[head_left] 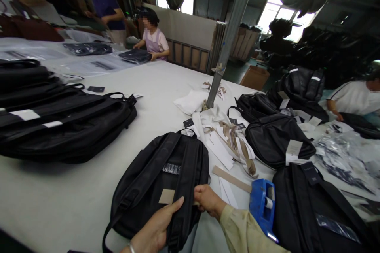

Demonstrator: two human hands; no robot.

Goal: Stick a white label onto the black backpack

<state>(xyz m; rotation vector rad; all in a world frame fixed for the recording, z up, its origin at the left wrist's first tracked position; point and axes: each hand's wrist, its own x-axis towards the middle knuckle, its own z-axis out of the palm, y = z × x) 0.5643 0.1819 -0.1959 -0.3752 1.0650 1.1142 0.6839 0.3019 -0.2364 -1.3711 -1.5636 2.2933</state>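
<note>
A black backpack (160, 182) lies back side up on the white table (59, 201) in front of me, with a small tan card (166, 196) on it. My left hand (157, 227) rests on the backpack's near end, thumb stretched toward the card. My right hand (208, 199) grips the backpack's right edge just beside the card. A blue tape dispenser (263, 205) stands right of my right hand.
A stack of black bags (59, 118) lies at the left. More black bags (277, 138) and paper strips (231, 142) crowd the right, around a metal pole (228, 39). People work at the far end and at the right edge.
</note>
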